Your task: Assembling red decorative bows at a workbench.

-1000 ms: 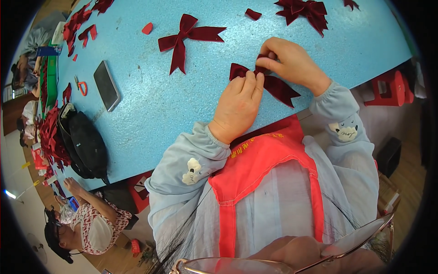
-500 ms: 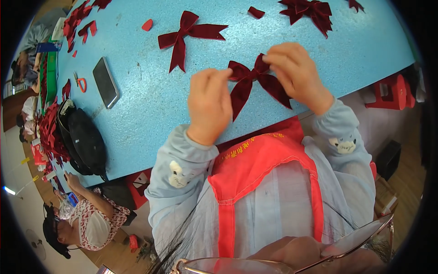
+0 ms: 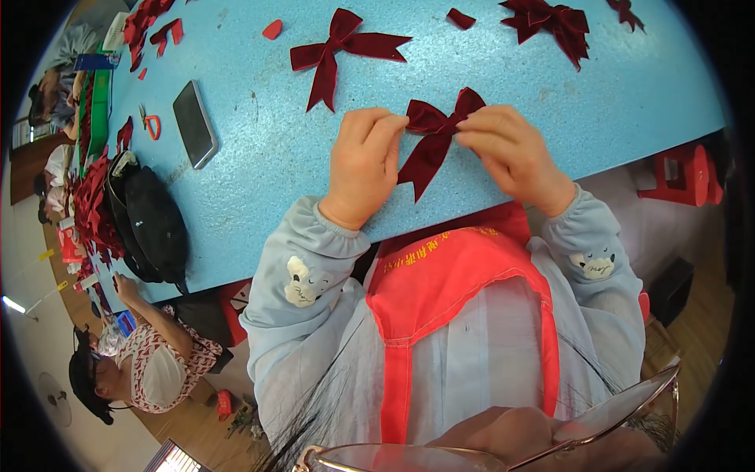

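Observation:
A dark red velvet ribbon bow (image 3: 426,161) lies at the near edge of the blue table, between my two hands. My left hand (image 3: 363,165) has its thumb and finger pinched together at the outer edge of the bow's left loop. Fingers bent and pressed together, my right hand (image 3: 515,153) grips the bow just right of its knot. That hand covers the bow's right tail. A second velvet bow (image 3: 324,75) rests farther off, its tails spread.
More bows (image 3: 550,23) are piled at the far right. Red scraps (image 3: 272,30), a phone (image 3: 194,126), orange-handled scissors (image 3: 152,126) and a black pouch (image 3: 153,224) lie leftward. A person (image 3: 161,346) sits at the left; a red stool (image 3: 676,175) stands right.
My right hand has come down from the top of the right loop to beside the knot and now hides the right tail. My left hand remains at the left loop. The view has shifted slightly.

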A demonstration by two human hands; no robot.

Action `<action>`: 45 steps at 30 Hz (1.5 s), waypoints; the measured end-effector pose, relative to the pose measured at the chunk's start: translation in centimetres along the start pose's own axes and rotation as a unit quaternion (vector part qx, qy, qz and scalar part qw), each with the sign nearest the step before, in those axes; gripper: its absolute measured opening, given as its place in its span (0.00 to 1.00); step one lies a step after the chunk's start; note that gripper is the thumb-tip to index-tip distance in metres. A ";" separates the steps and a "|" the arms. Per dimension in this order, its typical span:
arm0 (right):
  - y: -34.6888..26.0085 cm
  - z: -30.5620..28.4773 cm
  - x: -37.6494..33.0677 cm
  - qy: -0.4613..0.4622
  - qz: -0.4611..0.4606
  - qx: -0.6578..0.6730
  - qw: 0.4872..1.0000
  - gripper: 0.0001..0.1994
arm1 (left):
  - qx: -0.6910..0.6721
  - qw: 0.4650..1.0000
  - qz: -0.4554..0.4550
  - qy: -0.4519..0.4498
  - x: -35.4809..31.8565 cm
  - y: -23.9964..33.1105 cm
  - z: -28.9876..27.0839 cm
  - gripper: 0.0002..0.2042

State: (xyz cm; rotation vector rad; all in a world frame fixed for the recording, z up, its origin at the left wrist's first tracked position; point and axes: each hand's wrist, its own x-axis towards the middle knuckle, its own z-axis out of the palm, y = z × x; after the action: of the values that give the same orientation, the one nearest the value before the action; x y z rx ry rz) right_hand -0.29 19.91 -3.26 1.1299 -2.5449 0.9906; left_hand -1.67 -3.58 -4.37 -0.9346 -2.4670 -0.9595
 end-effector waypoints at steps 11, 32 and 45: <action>-0.4 1.0 2.8 -0.030 -0.019 -0.100 0.994 0.08 | 0.019 0.996 0.006 -0.083 1.0 -0.7 0.2 0.07; 1.4 -0.7 4.6 0.083 0.139 0.167 0.973 0.09 | -0.169 0.969 -0.179 0.001 3.1 2.3 1.1 0.07; 2.9 0.0 4.1 0.050 0.265 0.349 0.898 0.06 | -0.322 0.874 -0.362 -0.025 3.6 3.3 2.5 0.09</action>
State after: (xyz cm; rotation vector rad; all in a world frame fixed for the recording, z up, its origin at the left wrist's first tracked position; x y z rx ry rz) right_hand -5.20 18.91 -3.03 0.4363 -2.5075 2.1496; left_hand -2.22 1.58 -2.75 -0.1180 -2.6007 -2.1066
